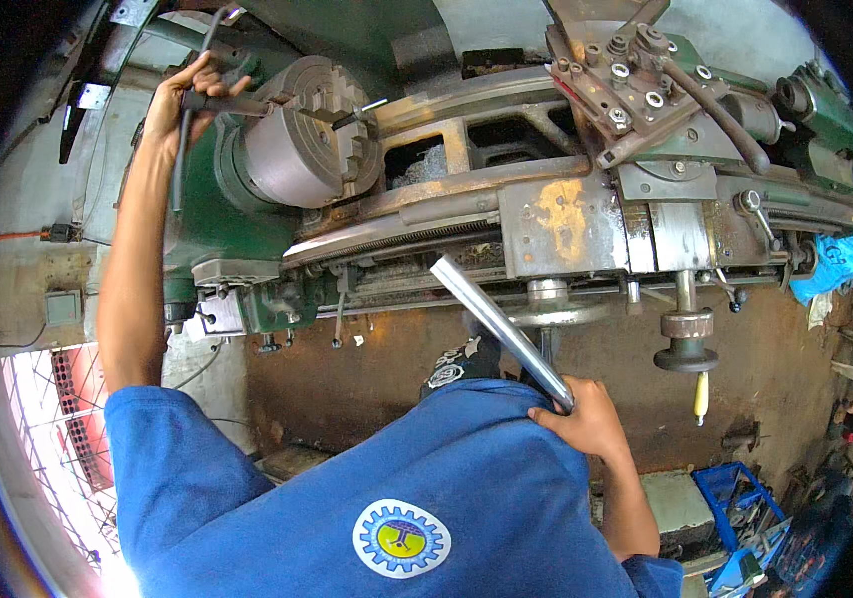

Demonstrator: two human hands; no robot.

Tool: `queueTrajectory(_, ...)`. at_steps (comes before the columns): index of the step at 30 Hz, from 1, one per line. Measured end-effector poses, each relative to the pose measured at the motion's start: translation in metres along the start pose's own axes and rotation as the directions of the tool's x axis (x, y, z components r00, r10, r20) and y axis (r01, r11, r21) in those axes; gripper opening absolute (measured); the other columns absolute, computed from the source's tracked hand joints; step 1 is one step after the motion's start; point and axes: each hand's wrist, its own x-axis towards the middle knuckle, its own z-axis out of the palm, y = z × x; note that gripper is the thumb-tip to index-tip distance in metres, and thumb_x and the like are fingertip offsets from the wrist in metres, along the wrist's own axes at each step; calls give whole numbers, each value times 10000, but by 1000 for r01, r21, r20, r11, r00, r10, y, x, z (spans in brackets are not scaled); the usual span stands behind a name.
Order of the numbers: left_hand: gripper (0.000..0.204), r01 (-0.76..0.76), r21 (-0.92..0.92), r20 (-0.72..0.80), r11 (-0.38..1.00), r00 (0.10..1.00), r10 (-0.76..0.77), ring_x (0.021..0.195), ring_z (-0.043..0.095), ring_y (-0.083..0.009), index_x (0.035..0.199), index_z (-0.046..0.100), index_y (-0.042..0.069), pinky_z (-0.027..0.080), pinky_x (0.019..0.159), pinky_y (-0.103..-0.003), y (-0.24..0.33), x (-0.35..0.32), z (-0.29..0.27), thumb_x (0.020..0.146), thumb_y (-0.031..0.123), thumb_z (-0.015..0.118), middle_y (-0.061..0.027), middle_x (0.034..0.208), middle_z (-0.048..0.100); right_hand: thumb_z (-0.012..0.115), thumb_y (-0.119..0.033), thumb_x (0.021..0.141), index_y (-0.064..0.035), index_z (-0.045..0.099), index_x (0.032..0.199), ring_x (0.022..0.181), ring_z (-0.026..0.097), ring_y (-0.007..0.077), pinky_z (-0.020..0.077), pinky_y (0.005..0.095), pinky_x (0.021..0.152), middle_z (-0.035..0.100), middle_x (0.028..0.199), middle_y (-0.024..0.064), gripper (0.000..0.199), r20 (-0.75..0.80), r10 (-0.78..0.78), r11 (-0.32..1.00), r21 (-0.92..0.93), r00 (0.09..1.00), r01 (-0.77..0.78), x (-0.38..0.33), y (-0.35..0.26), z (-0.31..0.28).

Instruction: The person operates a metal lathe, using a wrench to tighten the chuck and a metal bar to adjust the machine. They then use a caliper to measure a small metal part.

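Fingers of the right hand (591,419) clamp the near end of a shiny steel bar (501,329), its long axis slanting up-left toward the chuck (297,140). Farther off, left hand (182,105) fingers wrap the chuck key (237,105). Below, 1 round gear badge (401,538) marks the blue shirt.

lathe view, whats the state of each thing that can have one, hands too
left hand: raised, gripping the chuck key
chuck key: lying across the top of the chuck
chuck: no workpiece seen in it
right hand: closed around the steel bar's lower end
steel bar: held tilted, clear of the chuck
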Motion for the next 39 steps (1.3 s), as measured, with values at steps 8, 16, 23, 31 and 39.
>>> queueTrajectory(8,105,-801,49,-925,597,188,329,823,575,-255,1020,548,14,515,771,-436,-49,40,26,963,91,503,-117,928,577,868,-269,728,-63,521,687,584,511,145,441,340,567,543,612,42,406,-30,46,980,193,998,-40,15,6,20)
queueTrajectory(16,116,-683,90,-755,725,428,497,784,584,-211,951,592,1,501,753,-347,-89,-15,59,886,52,674,-86,880,591,831,-277,766,-29,585,737,598,590,211,478,379,591,602,631,95,351,-182,-10,998,51,983,20,11,-2,13)
queueTrajectory(23,187,-473,-7,-814,881,514,270,855,602,-224,1113,506,62,594,782,-513,-203,-116,116,997,181,593,-94,998,551,680,-430,950,13,640,871,684,657,344,498,457,681,645,727,220,451,-177,-43,999,20,983,47,17,-17,10)
queueTrajectory(31,252,-379,-226,-840,897,542,18,585,471,-143,1038,547,57,483,608,-350,-276,-127,99,1062,307,557,-38,780,511,514,-507,1030,12,618,1025,844,680,424,500,496,773,669,828,239,529,-111,-202,979,-47,973,198,96,-73,13)
queueTrajectory(39,232,-418,27,-870,908,438,227,480,389,-76,1119,528,27,350,465,-246,-284,-149,118,964,70,694,-10,717,507,489,-527,1044,-16,620,1011,649,614,214,480,406,614,611,688,96,530,-83,-181,982,46,980,185,131,-126,24)
